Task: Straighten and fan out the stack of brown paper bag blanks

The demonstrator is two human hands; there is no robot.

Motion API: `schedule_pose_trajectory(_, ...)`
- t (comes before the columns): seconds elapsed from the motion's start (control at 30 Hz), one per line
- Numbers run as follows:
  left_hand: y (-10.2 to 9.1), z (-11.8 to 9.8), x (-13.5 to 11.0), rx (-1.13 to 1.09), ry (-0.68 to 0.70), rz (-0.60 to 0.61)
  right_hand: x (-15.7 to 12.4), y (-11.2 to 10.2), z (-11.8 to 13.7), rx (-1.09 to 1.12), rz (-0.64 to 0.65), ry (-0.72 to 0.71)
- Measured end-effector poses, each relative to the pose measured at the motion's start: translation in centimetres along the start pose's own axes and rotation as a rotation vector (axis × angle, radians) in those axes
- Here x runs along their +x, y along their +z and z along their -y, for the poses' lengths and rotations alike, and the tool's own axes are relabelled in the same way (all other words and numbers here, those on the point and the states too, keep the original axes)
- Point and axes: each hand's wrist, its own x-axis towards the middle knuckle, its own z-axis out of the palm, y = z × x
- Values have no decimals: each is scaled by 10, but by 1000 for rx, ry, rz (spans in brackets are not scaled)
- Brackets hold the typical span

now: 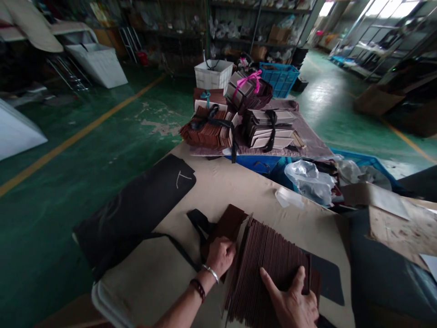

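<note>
On the beige work surface (pixel 218 182) a row of thin dark-brown panels (pixel 264 255) stands on edge, packed side by side. My left hand (pixel 221 256) is closed in a fist against the row's left end; whatever its fingers hold is hidden. My right hand (pixel 295 298) rests on top near the right end, thumb and forefinger spread apart. Beside my left hand a flat brown panel (pixel 228 224) lies under or behind the row. A black strap (pixel 200 223) runs out from there to the left. A dark flat piece (pixel 326 275) lies at the row's right.
A folded black cloth (pixel 136 205) lies at the left. Tied panel bundles (pixel 213 125) are stacked beyond the surface. Blue crates, one with plastic bags (pixel 312 182), stand behind, and cardboard (pixel 396 218) is at the right. A white bin (pixel 213 75) stands farther back.
</note>
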Motion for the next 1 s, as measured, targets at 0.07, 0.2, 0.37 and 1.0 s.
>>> schedule_pose_trajectory(0.07,-8,4,9,106,12,57,0,0,0,-11,2,0)
schedule_pose_trajectory(0.2,-29,16,32,283,27,158,0,0,2,-20,8,22)
schedule_pose_trajectory(0.37,-33,25,55,459,-89,271,-2,0,4,-27,0,35)
schedule_pose_trajectory(1.0,-6,39,52,293,-157,335,7,9,-6,27,-2,21)
